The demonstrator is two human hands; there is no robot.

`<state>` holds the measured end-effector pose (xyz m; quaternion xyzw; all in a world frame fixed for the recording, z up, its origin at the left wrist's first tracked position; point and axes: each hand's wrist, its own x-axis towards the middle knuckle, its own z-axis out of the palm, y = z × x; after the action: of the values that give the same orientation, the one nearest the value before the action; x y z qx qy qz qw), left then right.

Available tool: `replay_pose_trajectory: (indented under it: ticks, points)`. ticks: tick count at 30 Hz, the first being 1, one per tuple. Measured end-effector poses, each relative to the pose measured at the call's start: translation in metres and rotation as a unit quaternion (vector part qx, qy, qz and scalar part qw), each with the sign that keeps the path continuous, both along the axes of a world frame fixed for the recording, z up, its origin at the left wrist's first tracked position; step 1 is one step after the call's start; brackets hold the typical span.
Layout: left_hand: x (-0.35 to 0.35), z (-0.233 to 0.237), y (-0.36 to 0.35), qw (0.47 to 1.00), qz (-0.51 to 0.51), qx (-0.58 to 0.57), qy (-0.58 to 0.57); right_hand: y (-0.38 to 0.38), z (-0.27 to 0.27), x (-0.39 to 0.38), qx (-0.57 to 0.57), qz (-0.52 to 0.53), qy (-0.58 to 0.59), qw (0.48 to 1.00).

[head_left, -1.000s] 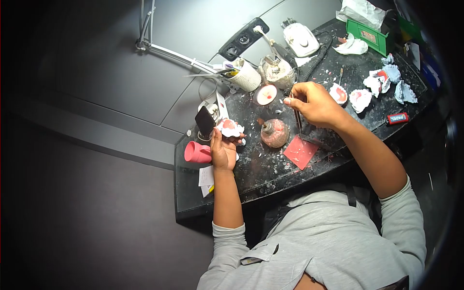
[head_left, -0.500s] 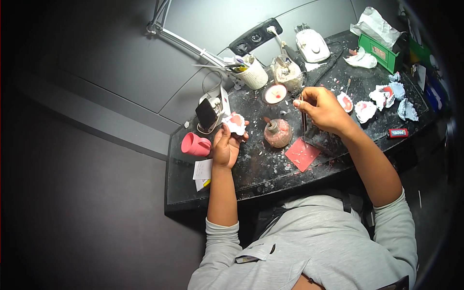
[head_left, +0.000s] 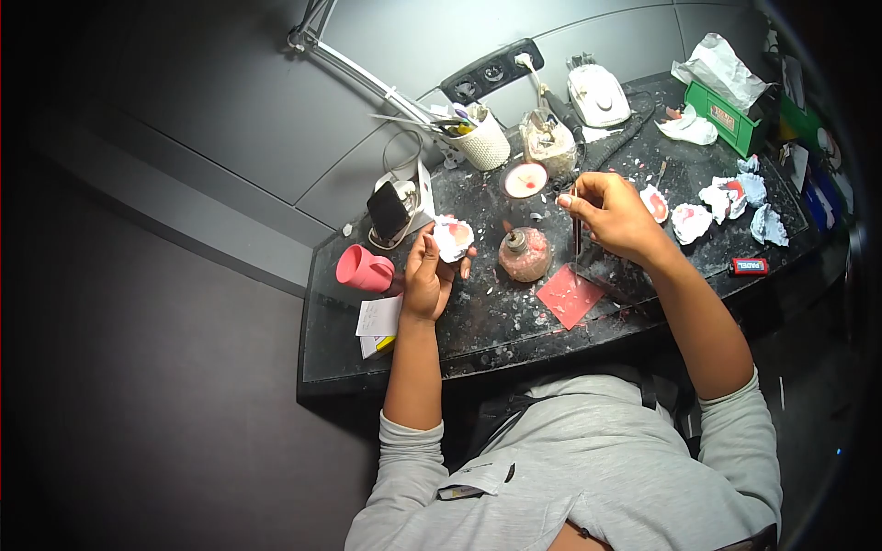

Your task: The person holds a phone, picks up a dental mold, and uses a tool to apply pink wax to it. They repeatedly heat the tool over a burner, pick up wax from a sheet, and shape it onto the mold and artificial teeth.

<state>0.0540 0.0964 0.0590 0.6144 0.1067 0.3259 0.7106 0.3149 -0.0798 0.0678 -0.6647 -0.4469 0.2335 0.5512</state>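
Note:
My left hand (head_left: 424, 292) is closed around a white dental plaster cast (head_left: 454, 241) with pink on its upper side, held above the bench. Between the fingertips of my right hand (head_left: 623, 218) is a slim dark wax carving tool (head_left: 577, 241), pointing down. Its lower end is over the pink wax sheet (head_left: 568, 301); whether it touches cannot be made out. Between the two hands stands a round glass spirit burner (head_left: 525, 259) spattered with pink, a small orange glow at its top. Behind it sits a round dish (head_left: 525, 181) with pale pink contents.
Left are a pink mug (head_left: 360, 269), paper notes (head_left: 378, 317) and a propped phone (head_left: 390, 211). At the back stand a pen cup (head_left: 484, 145), a cluttered jar (head_left: 548, 147) and a white device (head_left: 599, 95). More plaster pieces (head_left: 691, 223) and a green box (head_left: 726, 120) occupy the right.
The cast in my left hand has turned, showing more of its white rim. My right hand keeps the tool over the wax sheet. The whole view has shifted slightly.

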Motion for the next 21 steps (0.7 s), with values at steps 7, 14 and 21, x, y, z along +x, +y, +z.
replay_pose_trajectory:
  ticks: [7, 14, 21]
  points:
    - [0.0, -0.004, 0.0, 0.999, 0.031, 0.032, 0.02, -0.001, 0.002, -0.001, 0.0, 0.0, 0.008, 1.0]
    - [0.004, 0.002, -0.009, 0.997, 0.044, 0.055, 0.02, 0.001, -0.002, 0.001, -0.001, -0.007, -0.006, 1.0]
    - [0.005, 0.001, -0.01, 0.996, 0.047, 0.077, 0.022, 0.002, -0.003, 0.001, 0.002, -0.006, 0.005, 1.0]
